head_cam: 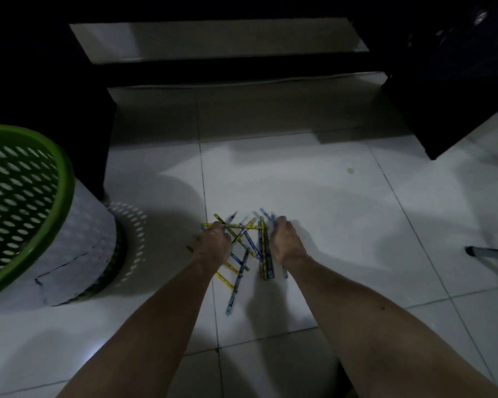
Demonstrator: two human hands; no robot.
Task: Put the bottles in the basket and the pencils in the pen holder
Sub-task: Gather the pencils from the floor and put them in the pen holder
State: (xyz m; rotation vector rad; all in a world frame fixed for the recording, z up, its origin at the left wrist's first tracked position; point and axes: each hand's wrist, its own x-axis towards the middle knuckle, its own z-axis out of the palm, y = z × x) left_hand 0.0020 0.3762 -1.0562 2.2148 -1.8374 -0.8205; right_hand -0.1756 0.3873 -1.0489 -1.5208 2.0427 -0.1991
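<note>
Reaching down to the white tiled floor [342,225], I curl my left hand [213,242] and right hand [288,239] over a crossed pile of yellow and blue pencils [246,254]; I cannot tell whether either grips any. A green basket [55,173] stands well left.

Two hands: left hand [213,242], right hand [286,241], both down in the pencils [243,254]. Pencils are yellow and blue, roughly a dozen, crossed and blurred, so exact count can't be told; about five yellow and six or seven blue visible. One green perforated basket [26,196] at the floor's left edge. Tiled floor [342,211] carries it all.
</note>
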